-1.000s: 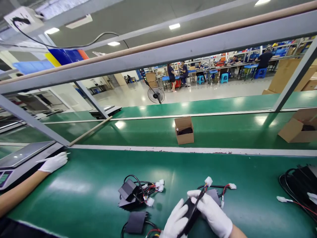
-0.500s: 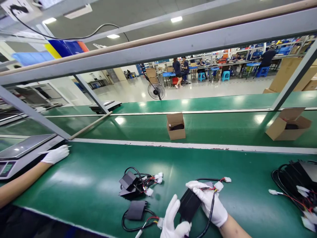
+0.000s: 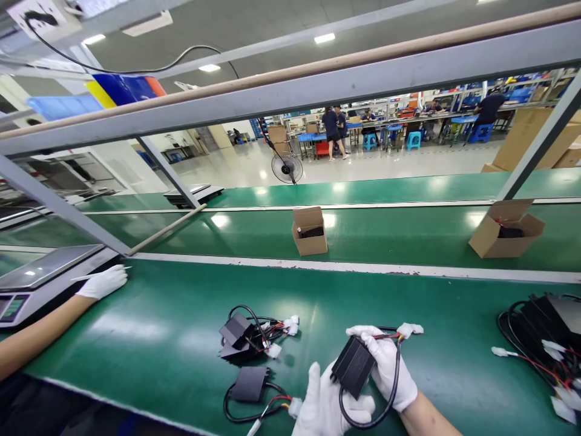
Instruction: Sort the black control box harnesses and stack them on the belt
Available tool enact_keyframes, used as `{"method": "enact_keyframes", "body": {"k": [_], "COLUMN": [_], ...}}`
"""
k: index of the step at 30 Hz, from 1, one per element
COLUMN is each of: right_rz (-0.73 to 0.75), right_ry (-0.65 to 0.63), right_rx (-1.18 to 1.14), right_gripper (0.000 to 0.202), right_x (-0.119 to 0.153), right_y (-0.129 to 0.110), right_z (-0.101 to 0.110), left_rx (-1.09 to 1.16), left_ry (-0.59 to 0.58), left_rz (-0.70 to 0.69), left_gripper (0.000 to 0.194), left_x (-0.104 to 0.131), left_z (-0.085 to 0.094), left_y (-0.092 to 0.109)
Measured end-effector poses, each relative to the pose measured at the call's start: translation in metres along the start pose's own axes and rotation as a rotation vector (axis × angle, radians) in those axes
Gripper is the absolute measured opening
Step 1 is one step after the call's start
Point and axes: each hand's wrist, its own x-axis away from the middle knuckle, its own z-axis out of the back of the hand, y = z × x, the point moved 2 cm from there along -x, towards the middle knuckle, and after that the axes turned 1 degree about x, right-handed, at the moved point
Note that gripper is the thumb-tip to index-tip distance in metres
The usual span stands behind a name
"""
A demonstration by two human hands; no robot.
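Both gloved hands are seen at the near edge of the green bench (image 3: 158,339): the right hand (image 3: 390,369), in a white cotton glove, is closed around a small black ribbed plastic module (image 3: 353,366), with fingers wrapped over its far end, while the left hand (image 3: 324,407), likewise gloved, is cupped under the module's near corner and is touching it from below. The module is held tilted just above the bench surface, and its black cable (image 3: 385,399) is looped below the right hand, with red wires and a white plastic connector (image 3: 410,330) trailing to the far right of the fingers. Two similar black modules with wire bundles (image 3: 247,336) are laid to the left, well apart from the hands, and a further heap of black cabling (image 3: 540,333) lies at the right. A co-worker's gloved hand (image 3: 100,282) is rested near a grey weighing scale (image 3: 36,281) at the far left. The step in hand is judged to be handling of the held module; it would best be done with the body supported by both palms, the cable loop kept free of snags, and the connector not pulled by its thin wires.
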Motion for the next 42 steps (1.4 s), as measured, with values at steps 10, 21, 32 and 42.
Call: {"method": "enact_keyframes", "body": {"k": [10, 21, 32, 42], "right_rz": [-0.161, -0.533, -0.564, -0.349], "right_ry": [-0.053, -0.019, -0.273, 0.057], "right_rx": [-0.078, -0.299, -0.489, 0.380], "right_gripper": [0.032, 0.037, 0.046, 0.049], "right_x": [0.005, -0.001, 0.009, -0.016], "right_y": [0.017, 0.005, -0.001, -0.033], "right_z": [-0.006, -0.010, -0.011, 0.035], "left_rx": [0.118, -0.190, -1.399, -1.476], "left_ry": [0.129, 0.279, 0.511, 0.223], "left_rz": [-0.145, -0.417, -1.064, -1.134], "left_gripper": [0.080, 0.087, 0.081, 0.068], "left_x": [0.005, 0.010, 0.029, -0.027], "left_z": [0.021, 0.033, 0.056, 0.026], "left_y": [-0.015, -0.025, -0.037, 0.000]}}
